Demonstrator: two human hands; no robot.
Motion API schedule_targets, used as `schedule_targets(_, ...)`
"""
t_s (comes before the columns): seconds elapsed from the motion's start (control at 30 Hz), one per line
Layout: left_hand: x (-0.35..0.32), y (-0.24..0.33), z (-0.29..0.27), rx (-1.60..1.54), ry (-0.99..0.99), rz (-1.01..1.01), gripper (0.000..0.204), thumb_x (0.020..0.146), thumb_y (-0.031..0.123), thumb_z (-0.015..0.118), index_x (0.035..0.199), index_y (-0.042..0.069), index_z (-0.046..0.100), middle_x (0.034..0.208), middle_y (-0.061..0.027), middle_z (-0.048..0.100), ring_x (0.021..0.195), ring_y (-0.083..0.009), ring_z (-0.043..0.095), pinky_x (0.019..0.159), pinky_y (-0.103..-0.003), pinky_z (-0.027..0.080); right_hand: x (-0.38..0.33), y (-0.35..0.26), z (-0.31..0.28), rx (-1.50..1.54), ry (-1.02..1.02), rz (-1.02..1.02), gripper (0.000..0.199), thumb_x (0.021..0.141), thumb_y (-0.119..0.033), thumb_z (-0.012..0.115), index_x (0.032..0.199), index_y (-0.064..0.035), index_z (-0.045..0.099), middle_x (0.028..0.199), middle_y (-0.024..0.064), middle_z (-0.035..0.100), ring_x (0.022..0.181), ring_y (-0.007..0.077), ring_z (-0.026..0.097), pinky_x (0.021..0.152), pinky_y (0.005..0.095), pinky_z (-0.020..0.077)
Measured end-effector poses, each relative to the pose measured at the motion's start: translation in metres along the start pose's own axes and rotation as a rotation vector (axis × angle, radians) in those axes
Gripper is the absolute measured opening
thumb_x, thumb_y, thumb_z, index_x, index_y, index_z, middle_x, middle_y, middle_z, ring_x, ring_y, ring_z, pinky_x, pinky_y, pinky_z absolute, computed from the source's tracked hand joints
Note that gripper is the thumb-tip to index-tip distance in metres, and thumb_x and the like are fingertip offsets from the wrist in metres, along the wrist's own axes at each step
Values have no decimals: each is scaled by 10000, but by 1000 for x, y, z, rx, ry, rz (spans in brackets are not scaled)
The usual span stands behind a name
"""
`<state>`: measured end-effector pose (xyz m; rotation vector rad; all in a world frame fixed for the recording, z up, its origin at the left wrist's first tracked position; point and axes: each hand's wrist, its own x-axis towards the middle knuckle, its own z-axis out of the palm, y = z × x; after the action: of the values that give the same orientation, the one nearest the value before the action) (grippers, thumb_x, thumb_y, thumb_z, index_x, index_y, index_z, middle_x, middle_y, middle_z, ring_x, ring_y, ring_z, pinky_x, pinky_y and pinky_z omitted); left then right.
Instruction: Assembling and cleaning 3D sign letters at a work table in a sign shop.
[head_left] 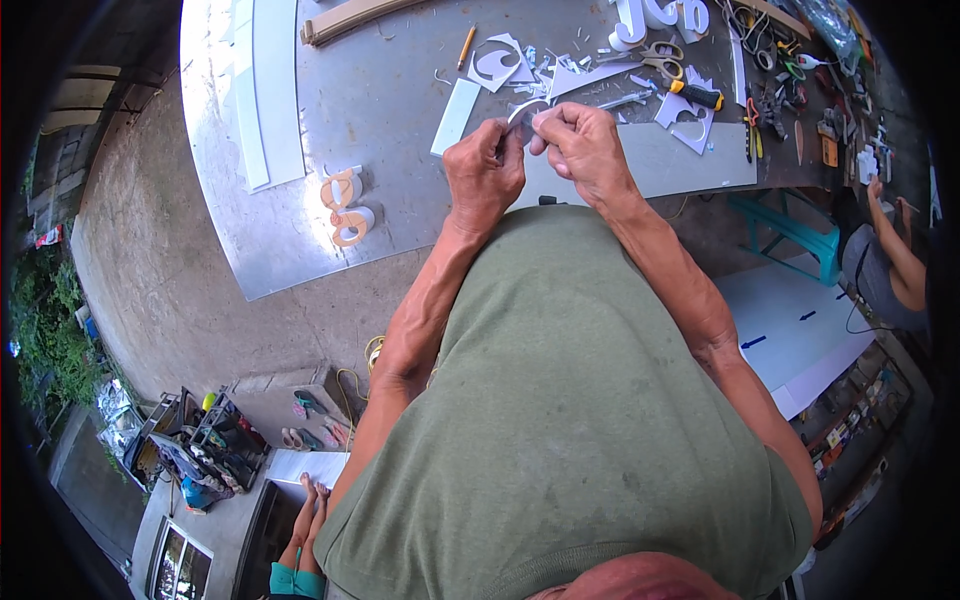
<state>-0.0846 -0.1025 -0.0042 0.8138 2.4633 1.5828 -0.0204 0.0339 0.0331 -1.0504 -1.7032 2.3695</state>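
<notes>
My left hand [484, 170] is closed in a pinch on a small curved white piece [524, 111], held just above the near part of the metal table [400, 120]. From the other side, my right hand [588, 152] has its thumb and fingers closed at the same piece. Its lower part is hidden by my fingers. Beyond my hands lie white sheet offcuts [497, 62] with curved holes and small scraps. A yellow-and-black utility knife [697, 95] and a pair of scissors [662, 58] lie to the right. A white strip [456, 116] rests by my left hand.
Brown-faced cut-out letters [345, 207] stand at the left; white ones [660, 20] at the far right. A pencil [467, 48] lies beyond my left hand. Tools crowd the right end near pliers [752, 112]. A teal stool [790, 235] and another person [890, 260] are at the right.
</notes>
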Motion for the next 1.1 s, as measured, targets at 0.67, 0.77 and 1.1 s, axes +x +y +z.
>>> schedule_targets(0.67, 6, 19, -4, 25, 35, 111, 67, 796, -21, 680, 813, 4, 620, 657, -142, 624, 559, -283, 637, 517, -369, 475, -16, -9, 3, -155, 81, -51, 162, 921, -102, 626, 873, 47, 666, 672, 55, 656, 476, 42, 497, 407, 211, 361)
schedule_targets(0.77, 1, 15, -1, 28, 51, 151, 61, 795, -25, 672, 813, 4, 622, 656, -144, 625, 553, -292, 631, 512, -371, 472, -7, -4, 6, -133, 58, -57, 164, 922, -99, 625, 886, 56, 666, 672, 62, 658, 462, 41, 486, 392, 214, 353)
schedule_targets(1.1, 3, 9, -1, -45, 37, 63, 47, 800, -15, 674, 814, 6, 634, 645, -140, 623, 524, -261, 624, 499, -355, 463, -12, -5, 1, -143, 31, -65, 165, 947, -106, 616, 913, 49, 660, 698, 65, 653, 462, 29, 450, 395, 204, 324)
